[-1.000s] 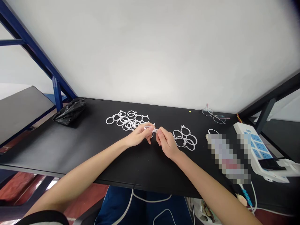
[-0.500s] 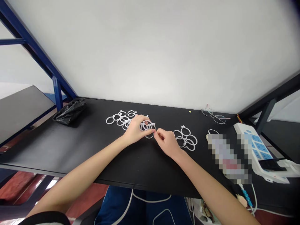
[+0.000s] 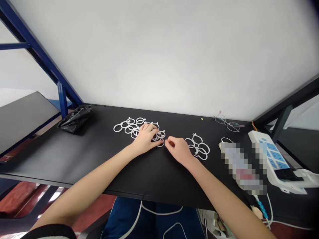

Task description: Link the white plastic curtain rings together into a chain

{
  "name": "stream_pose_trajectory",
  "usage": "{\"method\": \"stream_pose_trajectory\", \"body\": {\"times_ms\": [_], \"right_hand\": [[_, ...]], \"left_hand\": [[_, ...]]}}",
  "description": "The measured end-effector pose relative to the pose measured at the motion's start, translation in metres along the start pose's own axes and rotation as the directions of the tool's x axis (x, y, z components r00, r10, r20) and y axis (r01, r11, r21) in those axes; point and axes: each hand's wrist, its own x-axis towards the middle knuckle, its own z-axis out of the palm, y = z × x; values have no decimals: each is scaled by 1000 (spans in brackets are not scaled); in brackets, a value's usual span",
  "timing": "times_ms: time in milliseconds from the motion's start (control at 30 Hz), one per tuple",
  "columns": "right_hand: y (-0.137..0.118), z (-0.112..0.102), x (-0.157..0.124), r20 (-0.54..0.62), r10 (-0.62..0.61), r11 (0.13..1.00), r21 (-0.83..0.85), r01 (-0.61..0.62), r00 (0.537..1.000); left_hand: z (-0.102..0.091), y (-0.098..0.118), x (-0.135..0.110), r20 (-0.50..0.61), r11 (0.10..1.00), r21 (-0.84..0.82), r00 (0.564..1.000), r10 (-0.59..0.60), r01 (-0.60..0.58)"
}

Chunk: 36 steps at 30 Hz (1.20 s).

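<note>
A pile of white curtain rings [image 3: 130, 127], each with a small eyelet, lies on the black tabletop [image 3: 149, 169]. Over the right part of this pile rests my left hand [image 3: 146, 137], its fingers apart and bent down among the rings. Just right of the pile, my right hand [image 3: 178, 149] has thumb and forefinger pinched together beside the nearest ring's edge. Whether anything is between those fingertips cannot be made out. A smaller group of several curtain rings [image 3: 204, 148] lies to the right, partly behind my right hand.
A black plastic bag [image 3: 76, 119] sits at the far left. Eyeglasses [image 3: 226, 123] lie near the wall. On the right are a blurred-out phone-like object [image 3: 243, 169] with a cable and a white power strip [image 3: 271, 156]. Blue metal bars [image 3: 62, 99] rise at the left.
My left thumb and my right fingertips, which met at a ring, have come apart. My left fingers have lowered and spread over the pile; my right hand has barely moved.
</note>
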Motion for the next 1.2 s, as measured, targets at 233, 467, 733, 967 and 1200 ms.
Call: {"method": "stream_pose_trajectory", "body": {"times_ms": [233,467,733,967,1200], "right_hand": [[6,3,1,-82,-15,997,80,21,997],[23,-8,8,-187,93,972,-196,-130,978],[42,-53,22,-130,289,923,-224,-312,948],[49,-65,18,51,380,912,-184,-365,924],[57,-58,14,43,342,933,-132,-334,939]], "left_hand": [[0,0,0,4,1000,23,1000,7,-7],[-2,0,-1,-36,999,19,998,51,-51],[3,12,-7,-43,999,-20,998,38,-39],[4,13,-8,-78,994,-96,996,36,-43],[1,10,-5,-87,991,-120,995,54,-64]]}}
